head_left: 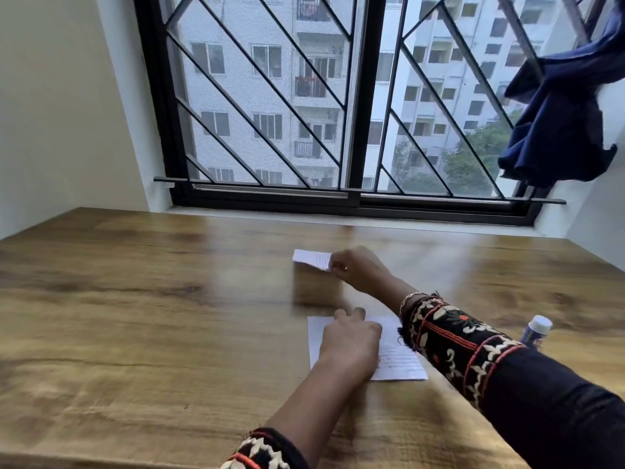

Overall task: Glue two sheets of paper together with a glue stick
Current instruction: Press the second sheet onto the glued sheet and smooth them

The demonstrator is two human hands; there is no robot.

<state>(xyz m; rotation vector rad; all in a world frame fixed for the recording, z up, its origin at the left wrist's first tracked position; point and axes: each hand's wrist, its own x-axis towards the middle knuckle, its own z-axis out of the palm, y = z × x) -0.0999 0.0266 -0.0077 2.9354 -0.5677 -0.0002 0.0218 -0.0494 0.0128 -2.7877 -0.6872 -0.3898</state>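
Note:
One white sheet of paper with faint printed lines lies flat on the wooden table. My left hand rests palm-down on it, fingers together. Farther away, my right hand pinches the right edge of a second, smaller white sheet, which is lifted off the table and blurred; a shadow lies under it. The glue stick, purple with a white cap on, stands at the right beside my right forearm, in neither hand.
A barred window runs along the table's far edge, with a white wall at the left. A dark blue cloth hangs from the bars at the upper right. My patterned dark sleeve crosses the right part of the table.

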